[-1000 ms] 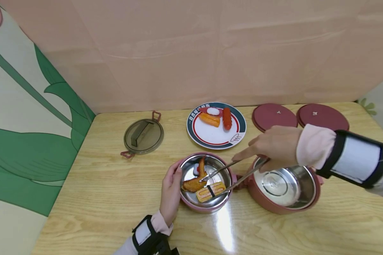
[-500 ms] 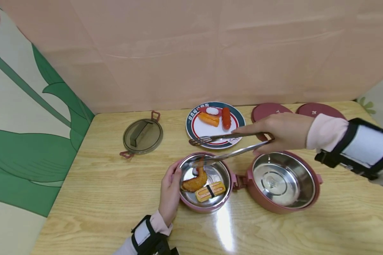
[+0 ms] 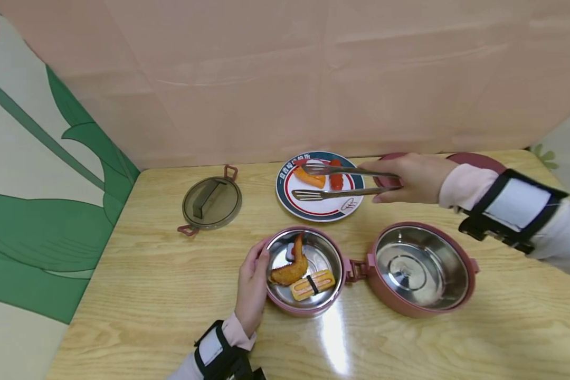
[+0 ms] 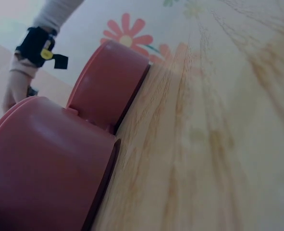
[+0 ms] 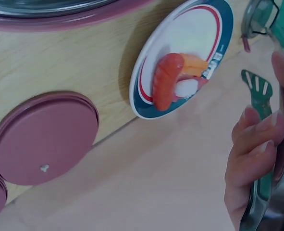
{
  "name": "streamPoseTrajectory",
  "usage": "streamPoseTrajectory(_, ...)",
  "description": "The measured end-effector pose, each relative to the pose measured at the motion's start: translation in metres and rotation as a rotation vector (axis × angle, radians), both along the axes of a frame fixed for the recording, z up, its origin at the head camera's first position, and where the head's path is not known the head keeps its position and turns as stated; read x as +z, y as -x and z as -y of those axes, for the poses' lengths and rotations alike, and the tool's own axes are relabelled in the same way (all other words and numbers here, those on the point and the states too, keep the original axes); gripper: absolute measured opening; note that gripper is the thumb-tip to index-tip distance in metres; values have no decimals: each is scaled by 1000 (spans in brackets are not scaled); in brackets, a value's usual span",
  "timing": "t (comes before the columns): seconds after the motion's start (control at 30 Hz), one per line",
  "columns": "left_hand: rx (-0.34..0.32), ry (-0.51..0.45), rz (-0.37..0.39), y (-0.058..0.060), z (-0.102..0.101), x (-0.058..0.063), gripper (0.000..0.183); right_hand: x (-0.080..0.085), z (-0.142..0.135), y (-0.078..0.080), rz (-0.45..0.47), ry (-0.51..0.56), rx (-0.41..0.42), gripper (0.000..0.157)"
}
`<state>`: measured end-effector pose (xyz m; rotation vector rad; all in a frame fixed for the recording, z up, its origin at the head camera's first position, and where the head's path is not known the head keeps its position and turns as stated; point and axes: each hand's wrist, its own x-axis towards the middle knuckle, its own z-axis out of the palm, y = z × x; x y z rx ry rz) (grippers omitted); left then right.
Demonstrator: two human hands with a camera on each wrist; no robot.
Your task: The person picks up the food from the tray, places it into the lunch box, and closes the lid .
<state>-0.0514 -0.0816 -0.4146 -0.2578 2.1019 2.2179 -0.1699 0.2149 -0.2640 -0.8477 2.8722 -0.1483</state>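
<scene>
In the head view, my left hand (image 3: 252, 287) grips the side of the left pink round lunch box compartment (image 3: 302, 315), thumb at the rim. Inside its steel bowl lie a brown fried chicken wing (image 3: 291, 272), a yellow piece with a black band (image 3: 312, 285) and a small white-and-red piece, partly hidden. My right hand (image 3: 410, 177) holds metal tongs (image 3: 349, 193) with the tips spread over the plate (image 3: 313, 212). On that plate are a red sausage (image 3: 335, 181), an orange piece (image 3: 310, 178) and a white-topped red piece (image 5: 186, 88), which the tongs partly cover in the head view.
A second pink compartment (image 3: 421, 311), steel-lined, joins the left one by a clasp. At the left lies a clear dark lid (image 3: 228, 208) with two clips. Two maroon round lids (image 5: 45, 139) lie at the back right, largely behind my right hand in the head view.
My right hand has lifted the tongs out of the left compartment and moved them back over the plate, tips still apart. The left hand and the food stay where they were.
</scene>
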Motion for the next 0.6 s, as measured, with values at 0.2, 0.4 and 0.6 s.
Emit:
streamPoseTrajectory(0.2, 1, 17, 7, 0, 0, 0, 38, -13, 2, 12, 37, -65, -74, 69)
streamPoseTrajectory(0.4, 8, 30, 8, 1, 1, 1, 38, -22, 8, 19, 11, -89, -73, 66)
streamPoseTrajectory(0.6, 18, 53, 8, 3, 1, 2, 37, -26, 11, 25, -5, -124, -94, 65)
